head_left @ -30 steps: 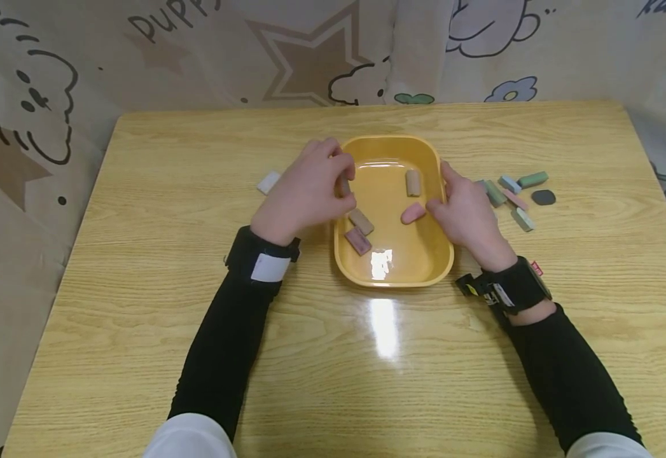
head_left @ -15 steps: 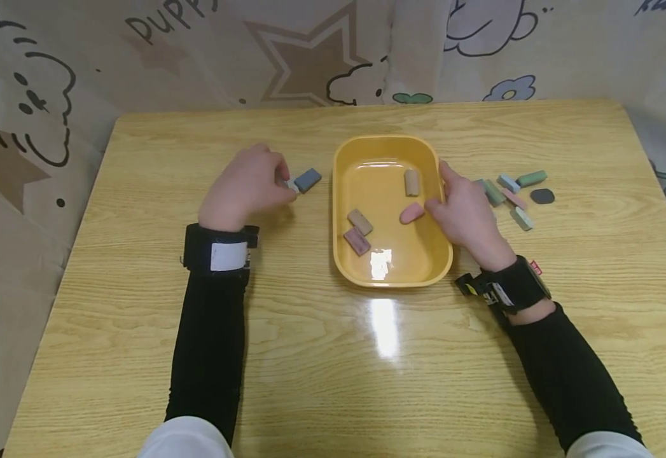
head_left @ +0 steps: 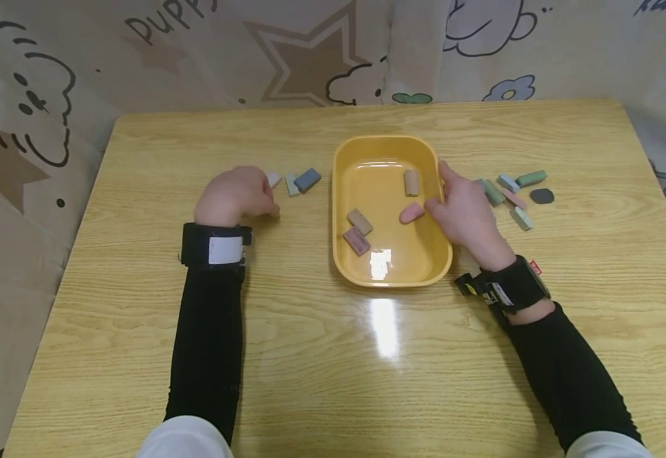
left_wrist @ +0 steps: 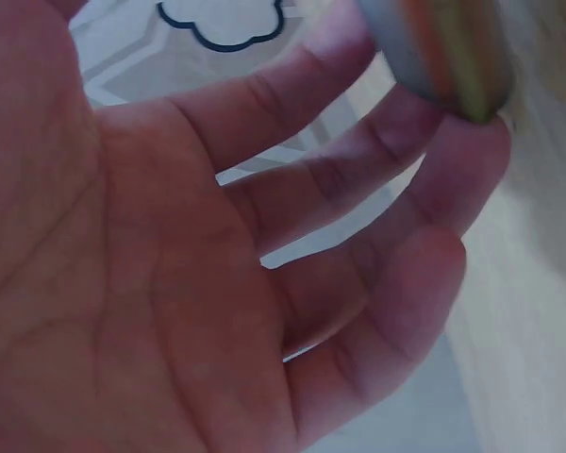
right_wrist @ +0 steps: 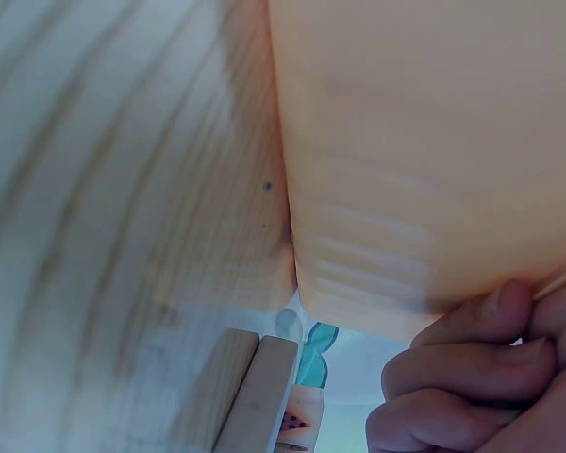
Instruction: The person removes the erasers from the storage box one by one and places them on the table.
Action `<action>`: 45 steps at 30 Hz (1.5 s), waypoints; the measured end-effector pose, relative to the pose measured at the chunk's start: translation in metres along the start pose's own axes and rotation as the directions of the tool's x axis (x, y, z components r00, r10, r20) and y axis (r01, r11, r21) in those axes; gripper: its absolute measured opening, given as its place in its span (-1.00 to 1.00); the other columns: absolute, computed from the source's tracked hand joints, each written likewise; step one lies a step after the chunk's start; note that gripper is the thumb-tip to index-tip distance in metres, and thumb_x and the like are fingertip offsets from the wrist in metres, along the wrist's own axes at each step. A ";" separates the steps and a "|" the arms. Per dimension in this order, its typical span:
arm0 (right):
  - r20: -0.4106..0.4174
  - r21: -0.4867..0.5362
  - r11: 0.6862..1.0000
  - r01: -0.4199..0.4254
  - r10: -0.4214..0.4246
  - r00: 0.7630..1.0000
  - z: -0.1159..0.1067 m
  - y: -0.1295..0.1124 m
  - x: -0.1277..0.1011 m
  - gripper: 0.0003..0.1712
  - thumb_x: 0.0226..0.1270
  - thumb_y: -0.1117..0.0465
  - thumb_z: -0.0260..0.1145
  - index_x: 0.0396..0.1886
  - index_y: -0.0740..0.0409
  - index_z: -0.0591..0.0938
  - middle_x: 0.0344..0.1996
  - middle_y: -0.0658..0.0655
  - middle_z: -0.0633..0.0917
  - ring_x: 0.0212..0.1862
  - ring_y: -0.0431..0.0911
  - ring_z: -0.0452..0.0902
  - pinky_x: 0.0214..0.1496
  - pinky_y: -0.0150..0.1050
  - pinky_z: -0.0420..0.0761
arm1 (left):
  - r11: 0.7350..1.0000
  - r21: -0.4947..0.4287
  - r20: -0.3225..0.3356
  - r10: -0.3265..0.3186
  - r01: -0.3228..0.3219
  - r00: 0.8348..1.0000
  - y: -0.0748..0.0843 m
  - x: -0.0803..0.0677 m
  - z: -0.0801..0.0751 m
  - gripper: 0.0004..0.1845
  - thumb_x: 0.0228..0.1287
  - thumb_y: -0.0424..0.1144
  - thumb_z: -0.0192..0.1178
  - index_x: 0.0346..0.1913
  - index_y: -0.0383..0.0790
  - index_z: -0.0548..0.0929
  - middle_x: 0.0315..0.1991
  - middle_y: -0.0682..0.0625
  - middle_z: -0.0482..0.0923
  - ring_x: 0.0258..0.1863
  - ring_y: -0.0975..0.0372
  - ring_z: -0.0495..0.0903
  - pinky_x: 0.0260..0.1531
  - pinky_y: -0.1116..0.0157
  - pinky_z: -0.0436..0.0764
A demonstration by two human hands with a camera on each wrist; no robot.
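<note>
Since the earlier frames our left hand point(head_left: 234, 196) had drawn back from the yellow oblong plastic tray point(head_left: 391, 278) to the desk point(head_left: 333, 356), leaving a grey-blue block point(head_left: 307, 179) and a pale green block point(head_left: 291, 185) beside a white block point(head_left: 273, 179); its fingers hung loosely curled, holding nothing; our right hand point(head_left: 465, 213) gripped the tray's right rim; four blocks remained inside, among them a pink rounded block point(head_left: 411, 212); we judged the sorting partly done, with a cluster of coloured blocks point(head_left: 513, 191) lying right of the tray.
</note>
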State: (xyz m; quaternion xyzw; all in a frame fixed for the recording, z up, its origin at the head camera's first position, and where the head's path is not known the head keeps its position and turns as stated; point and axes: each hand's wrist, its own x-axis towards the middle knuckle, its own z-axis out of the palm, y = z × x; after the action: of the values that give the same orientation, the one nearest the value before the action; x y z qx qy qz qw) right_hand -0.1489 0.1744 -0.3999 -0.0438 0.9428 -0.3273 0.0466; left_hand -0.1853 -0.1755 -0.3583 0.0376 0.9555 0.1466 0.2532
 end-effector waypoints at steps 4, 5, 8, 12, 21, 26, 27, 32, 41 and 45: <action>0.007 0.001 1.000 -0.008 0.008 1.000 -0.001 -0.001 0.000 -0.16 0.26 0.30 0.14 0.55 0.26 0.16 -0.73 0.11 0.44 -0.68 -0.05 0.44 -0.66 -0.20 0.38 | 1.000 0.004 0.014 -0.016 0.016 1.000 -0.003 0.002 0.002 -0.79 0.13 -0.15 0.38 -0.34 -0.25 0.68 -0.40 -0.07 0.53 -0.40 0.09 0.45 -0.43 0.19 0.40; 0.008 0.000 1.000 -0.010 0.010 1.000 -0.001 -0.002 0.000 -0.16 0.26 0.30 0.14 0.55 0.26 0.15 -0.73 0.11 0.44 -0.68 -0.05 0.44 -0.66 -0.20 0.38 | 1.000 0.004 0.018 -0.016 0.016 1.000 -0.004 0.002 0.003 -0.79 0.14 -0.15 0.39 -0.33 -0.25 0.68 -0.38 -0.08 0.53 -0.38 0.08 0.46 -0.41 0.18 0.41; 0.010 -0.003 1.000 -0.013 0.013 1.000 -0.001 -0.002 0.000 -0.16 0.26 0.29 0.14 0.55 0.27 0.15 -0.74 0.11 0.43 -0.69 -0.05 0.42 -0.66 -0.20 0.37 | 1.000 0.015 0.029 -0.010 0.009 1.000 -0.004 0.003 0.003 -0.78 0.14 -0.16 0.40 -0.31 -0.26 0.69 -0.36 -0.09 0.54 -0.36 0.07 0.46 -0.39 0.16 0.42; 0.004 -0.002 1.000 -0.008 0.008 1.000 0.000 -0.001 -0.001 -0.17 0.26 0.30 0.14 0.55 0.25 0.16 -0.72 0.12 0.46 -0.66 -0.04 0.45 -0.65 -0.20 0.38 | 1.000 0.028 0.035 -0.004 0.003 0.999 -0.004 0.002 0.003 -0.77 0.14 -0.14 0.41 -0.30 -0.26 0.72 -0.37 -0.08 0.55 -0.36 0.07 0.46 -0.40 0.17 0.41; 0.006 -0.003 1.000 -0.017 0.017 1.000 -0.001 -0.002 -0.001 -0.17 0.28 0.30 0.16 0.55 0.25 0.16 -0.71 0.13 0.46 -0.65 -0.04 0.46 -0.63 -0.20 0.40 | 0.998 -0.006 -0.090 0.061 -0.062 0.994 0.012 -0.007 -0.006 -0.64 0.29 -0.01 0.27 -0.06 -0.24 0.66 -0.15 -0.13 0.60 -0.22 0.02 0.49 -0.25 0.08 0.47; 0.008 0.002 1.000 -0.021 0.021 1.000 -0.002 -0.002 -0.001 -0.17 0.28 0.31 0.16 0.55 0.25 0.15 -0.73 0.12 0.45 -0.67 -0.05 0.46 -0.65 -0.20 0.39 | 0.986 0.001 -0.163 0.162 -0.164 0.973 0.031 -0.011 -0.008 -0.53 0.33 0.05 0.23 0.13 -0.21 0.61 0.07 -0.14 0.57 -0.08 0.03 0.52 -0.05 0.00 0.51; 0.007 0.003 1.000 -0.021 0.021 1.000 -0.002 -0.002 -0.001 -0.17 0.28 0.31 0.16 0.55 0.26 0.15 -0.73 0.12 0.44 -0.68 -0.05 0.45 -0.66 -0.20 0.39 | 0.983 0.003 -0.177 0.179 -0.181 0.968 0.034 -0.013 -0.007 -0.52 0.33 0.06 0.23 0.14 -0.20 0.61 0.10 -0.13 0.56 -0.09 0.04 0.52 -0.06 0.02 0.52; 0.008 0.000 1.000 -0.021 0.021 1.000 -0.002 -0.001 -0.002 -0.17 0.27 0.31 0.16 0.55 0.28 0.15 -0.74 0.10 0.41 -0.70 -0.06 0.40 -0.68 -0.20 0.36 | 0.955 0.061 -0.226 0.296 -0.290 0.928 0.056 -0.017 -0.001 -0.54 0.33 0.05 0.25 0.14 -0.18 0.61 0.09 -0.08 0.57 -0.12 0.08 0.51 -0.07 0.08 0.53; 0.001 -0.003 1.000 -0.017 0.017 1.000 -0.001 -0.001 -0.001 -0.17 0.27 0.30 0.17 0.55 0.25 0.16 -0.78 0.05 0.35 -0.74 -0.09 0.32 -0.70 -0.21 0.32 | 0.856 0.158 -0.203 0.517 -0.493 0.832 0.088 -0.022 0.013 -0.54 0.30 0.07 0.27 0.14 -0.12 0.61 0.17 -0.04 0.50 0.15 0.08 0.44 0.15 0.14 0.43; 0.005 0.004 1.000 -0.015 0.015 1.000 -0.001 -0.002 0.000 -0.17 0.28 0.30 0.17 0.56 0.22 0.16 -0.75 0.09 0.41 -0.70 -0.07 0.43 -0.68 -0.20 0.39 | 0.819 0.162 -0.144 0.571 -0.550 0.808 0.101 -0.022 0.023 -0.55 0.32 0.08 0.24 0.15 -0.08 0.61 0.18 0.02 0.48 0.17 0.12 0.41 0.16 0.18 0.41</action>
State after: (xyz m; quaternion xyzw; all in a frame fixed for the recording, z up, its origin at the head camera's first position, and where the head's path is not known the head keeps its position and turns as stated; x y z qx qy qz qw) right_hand -0.1485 0.1737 -0.3983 -0.0373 0.9423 -0.3287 0.0513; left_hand -0.1546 -0.0765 -0.3371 0.3186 0.9277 0.1635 0.1055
